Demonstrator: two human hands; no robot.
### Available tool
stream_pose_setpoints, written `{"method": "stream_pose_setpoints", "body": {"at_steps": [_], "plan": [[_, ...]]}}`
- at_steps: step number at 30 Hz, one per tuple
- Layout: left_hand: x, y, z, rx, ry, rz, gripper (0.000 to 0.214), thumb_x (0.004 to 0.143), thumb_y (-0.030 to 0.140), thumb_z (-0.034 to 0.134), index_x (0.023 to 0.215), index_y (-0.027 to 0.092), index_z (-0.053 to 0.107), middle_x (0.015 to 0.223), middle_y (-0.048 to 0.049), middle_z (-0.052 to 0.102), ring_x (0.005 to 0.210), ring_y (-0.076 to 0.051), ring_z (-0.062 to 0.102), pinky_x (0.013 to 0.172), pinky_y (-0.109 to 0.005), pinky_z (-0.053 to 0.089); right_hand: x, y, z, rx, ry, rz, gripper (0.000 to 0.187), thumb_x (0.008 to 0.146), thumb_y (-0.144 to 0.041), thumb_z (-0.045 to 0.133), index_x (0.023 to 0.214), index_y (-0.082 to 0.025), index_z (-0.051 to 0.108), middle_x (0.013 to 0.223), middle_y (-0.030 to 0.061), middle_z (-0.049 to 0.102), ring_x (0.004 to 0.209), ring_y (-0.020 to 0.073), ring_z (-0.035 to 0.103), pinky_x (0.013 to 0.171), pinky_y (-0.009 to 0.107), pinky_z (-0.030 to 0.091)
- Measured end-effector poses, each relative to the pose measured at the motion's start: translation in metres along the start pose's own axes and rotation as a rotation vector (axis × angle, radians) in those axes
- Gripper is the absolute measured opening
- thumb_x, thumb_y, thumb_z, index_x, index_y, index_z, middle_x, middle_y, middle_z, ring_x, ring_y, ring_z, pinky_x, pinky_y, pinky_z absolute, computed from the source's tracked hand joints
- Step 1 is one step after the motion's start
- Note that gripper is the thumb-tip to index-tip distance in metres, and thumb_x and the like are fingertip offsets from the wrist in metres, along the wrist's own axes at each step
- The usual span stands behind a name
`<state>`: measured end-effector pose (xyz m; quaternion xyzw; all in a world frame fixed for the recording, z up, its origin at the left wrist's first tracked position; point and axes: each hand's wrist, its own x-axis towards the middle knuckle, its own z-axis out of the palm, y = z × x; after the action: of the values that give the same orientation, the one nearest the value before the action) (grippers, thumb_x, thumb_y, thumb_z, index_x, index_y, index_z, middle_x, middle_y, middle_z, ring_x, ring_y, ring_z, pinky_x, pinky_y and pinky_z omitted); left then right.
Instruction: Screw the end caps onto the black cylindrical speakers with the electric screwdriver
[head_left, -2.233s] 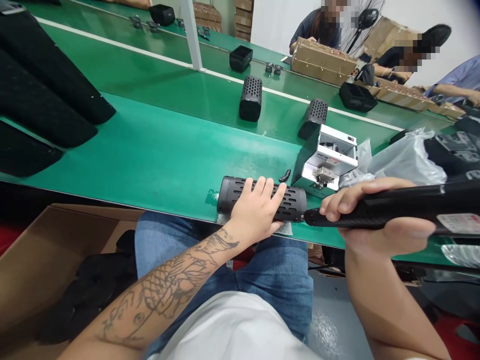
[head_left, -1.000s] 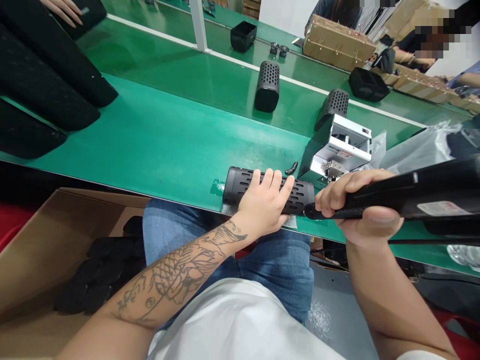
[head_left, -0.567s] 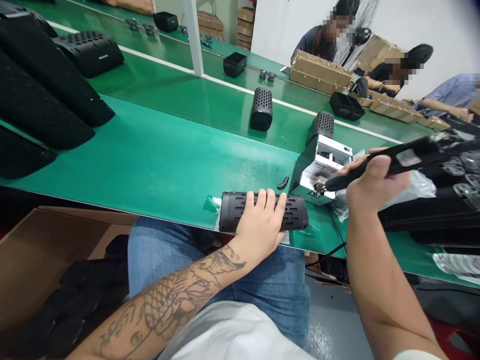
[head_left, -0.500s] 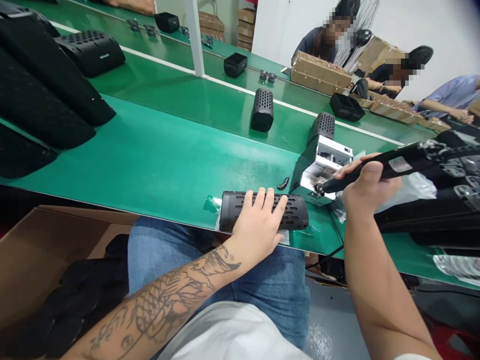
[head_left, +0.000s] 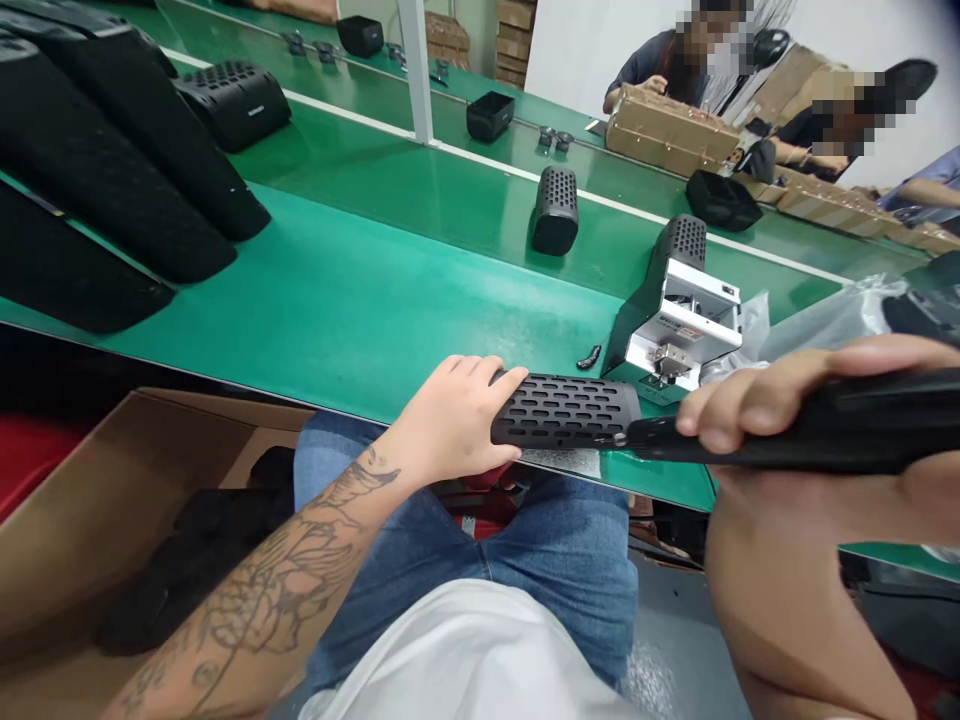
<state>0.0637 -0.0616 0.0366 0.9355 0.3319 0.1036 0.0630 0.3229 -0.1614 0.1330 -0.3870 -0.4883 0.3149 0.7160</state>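
A black speaker housing with a slotted grille (head_left: 566, 408) lies at the front edge of the green bench. My left hand (head_left: 454, 415) is wrapped round its left end, thumb on the near side. In my right hand (head_left: 757, 405) is a black electric screwdriver (head_left: 862, 425), held level and pointing left. Its tip meets the near right corner of the housing, where something small and shiny, like a screw head, shows. Just behind stands a screw feeder (head_left: 686, 325) with a metal outlet. A small curved black piece (head_left: 589, 357) lies beside the feeder.
Tall black speaker parts (head_left: 112, 150) stand at the left. More perforated housings (head_left: 556, 210) are spaced along the green belt (head_left: 360, 185). Below the bench at left is an open cardboard box (head_left: 82, 530) holding black parts. Co-workers sit across, behind cardboard trays (head_left: 667, 130).
My right hand has brought the screwdriver from the feeder's outlet down to the housing's right end. My left hand has slid from the grille's top to grip the left end.
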Motion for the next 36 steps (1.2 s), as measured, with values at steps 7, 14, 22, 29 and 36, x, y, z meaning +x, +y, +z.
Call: {"method": "stream_pose_setpoints", "body": {"at_steps": [7, 14, 22, 29, 36], "plan": [[-0.001, -0.003, 0.007, -0.044, 0.049, 0.001, 0.089, 0.080, 0.057, 0.087, 0.155, 0.019, 0.056, 0.139, -0.0163, 0.066, 0.122, -0.035, 0.065, 0.109, -0.046, 0.047, -0.005, 0.041, 0.040, 0.127, -0.143, -0.111, 0.043, 0.084, -0.060, 0.086, 0.097, -0.020, 0.081, 0.062, 0.0014, 0.067, 0.044, 0.0204, 0.062, 0.046, 0.039, 0.059], [-0.001, -0.002, 0.004, -0.021, 0.050, 0.004, 0.088, 0.080, 0.060, 0.086, 0.152, 0.018, 0.059, 0.138, -0.0159, 0.068, 0.120, -0.035, 0.067, 0.108, -0.046, 0.045, -0.006, 0.053, 0.042, 0.140, -0.160, -0.064, 0.040, 0.077, -0.055, 0.092, 0.089, -0.019, 0.079, 0.062, 0.0019, 0.067, 0.042, 0.0201, 0.060, 0.044, 0.038, 0.057], [-0.002, -0.002, 0.005, -0.025, 0.060, 0.003, 0.091, 0.079, 0.059, 0.087, 0.154, 0.016, 0.059, 0.141, -0.0162, 0.068, 0.121, -0.036, 0.067, 0.109, -0.047, 0.045, -0.004, 0.056, 0.042, 0.141, -0.250, -0.011, 0.035, 0.078, -0.048, 0.092, 0.091, -0.019, 0.079, 0.063, 0.0015, 0.068, 0.044, 0.0201, 0.063, 0.046, 0.037, 0.058], [-0.002, -0.001, 0.005, -0.043, 0.059, -0.004, 0.091, 0.079, 0.059, 0.087, 0.154, 0.016, 0.060, 0.140, -0.0172, 0.068, 0.118, -0.037, 0.067, 0.107, -0.049, 0.047, -0.007, 0.061, 0.043, 0.129, -0.316, -0.009, 0.033, 0.078, -0.046, 0.093, 0.094, -0.021, 0.079, 0.064, -0.0001, 0.068, 0.045, 0.0191, 0.063, 0.048, 0.036, 0.058], [-0.002, -0.003, 0.010, -0.066, 0.083, 0.015, 0.093, 0.080, 0.058, 0.087, 0.156, 0.013, 0.057, 0.140, -0.0206, 0.067, 0.119, -0.039, 0.067, 0.109, -0.052, 0.049, 0.007, 0.044, 0.029, 0.084, -0.251, -0.008, 0.043, 0.080, -0.058, 0.092, 0.095, -0.019, 0.079, 0.066, 0.0024, 0.069, 0.049, 0.0230, 0.065, 0.051, 0.042, 0.060]]}}
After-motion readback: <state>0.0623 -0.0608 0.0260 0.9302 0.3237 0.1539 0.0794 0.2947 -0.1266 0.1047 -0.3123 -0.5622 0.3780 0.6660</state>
